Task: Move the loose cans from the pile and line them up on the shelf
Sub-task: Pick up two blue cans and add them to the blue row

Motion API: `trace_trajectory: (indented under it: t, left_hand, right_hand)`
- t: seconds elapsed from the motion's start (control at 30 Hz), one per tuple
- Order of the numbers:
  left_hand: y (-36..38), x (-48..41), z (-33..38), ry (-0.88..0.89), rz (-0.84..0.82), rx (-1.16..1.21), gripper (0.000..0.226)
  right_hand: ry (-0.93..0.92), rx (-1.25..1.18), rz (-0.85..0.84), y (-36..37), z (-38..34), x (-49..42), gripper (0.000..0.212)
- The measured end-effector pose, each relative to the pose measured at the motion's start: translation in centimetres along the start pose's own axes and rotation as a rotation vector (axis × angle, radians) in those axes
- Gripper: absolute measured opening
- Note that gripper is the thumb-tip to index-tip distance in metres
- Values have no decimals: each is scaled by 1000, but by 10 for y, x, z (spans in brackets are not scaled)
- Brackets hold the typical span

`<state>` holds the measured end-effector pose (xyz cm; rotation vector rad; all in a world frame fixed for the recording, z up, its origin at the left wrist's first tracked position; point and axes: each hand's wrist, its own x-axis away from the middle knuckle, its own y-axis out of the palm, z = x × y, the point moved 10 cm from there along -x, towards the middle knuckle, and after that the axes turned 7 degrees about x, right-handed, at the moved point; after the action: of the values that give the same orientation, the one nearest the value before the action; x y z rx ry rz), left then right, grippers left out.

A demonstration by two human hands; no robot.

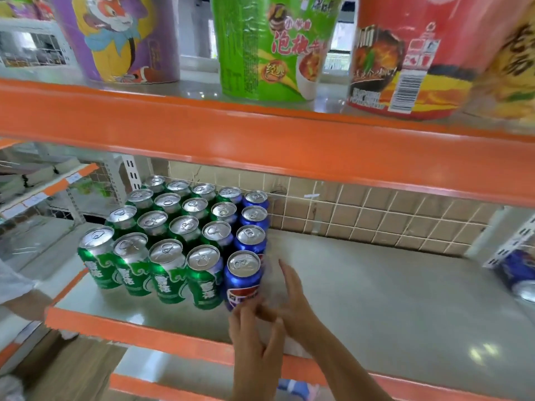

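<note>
On the lower shelf [376,285], blue can [244,277] stood upright beside the green cans [165,273], my left hand [254,340] at its base, fingers loosely spread, my right hand [293,296] just beside it, fingers straight and together, holding nothing

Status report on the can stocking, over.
Left hand, right hand open beside front blue can. Green cans lined upright on shelf. Loose blue can lying far right.

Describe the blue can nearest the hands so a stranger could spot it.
On the lower orange-edged shelf, upright cans stand in a block at the left: green cans, then one blue column on the block's right side. The front blue can heads that column, the only one there whose red-and-white logo shows.
</note>
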<state>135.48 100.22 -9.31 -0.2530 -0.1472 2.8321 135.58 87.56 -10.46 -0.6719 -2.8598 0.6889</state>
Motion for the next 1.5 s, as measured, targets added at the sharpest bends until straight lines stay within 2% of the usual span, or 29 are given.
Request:
trace_trajectory:
  t: [0.07,0.13,0.2,0.4,0.6,0.7,0.87,1.07,1.23,1.3,1.37,1.43,1.5]
  left_hand:
    - [27,-1,7,29,-82,-23,66]
    - [57,-4,13,1,-160,2,54]
    - [94,-5,14,-47,-259,65,48]
    - [224,37,43,-26,-660,8,75]
    - [338,121,83,-5,-858,21,95]
    - [386,160,103,27,-903,17,101]
    - [459,221,133,24,-986,56,124]
    - [523,267,157,20,-1012,19,119]
    - [558,264,163,41,-999,-41,113]
    - [572,255,163,51,-968,-65,108]
    - [588,246,164,64,-945,-78,104]
    - [606,239,166,71,-933,-54,101]
    - [625,231,167,61,-918,-49,98]
  right_hand:
    - [60,8,57,-35,25,15,100]
    - [94,-16,117,-73,44,33,84]
    - [148,-61,179,-111,62,53,77]
    - [243,-165,417,-227,109,132,65]
    - [300,-168,567,-335,153,226,63]
    - [301,-142,618,-385,170,268,67]
    - [308,-16,650,-460,193,324,67]
    - [331,0,677,-524,222,362,68]
    - [367,-9,683,-551,249,362,74]
    - [373,1,679,-562,256,352,66]
    - [367,33,658,-574,261,339,48]
    - [342,38,673,-590,263,327,63]
    - [325,26,676,-605,266,315,68]
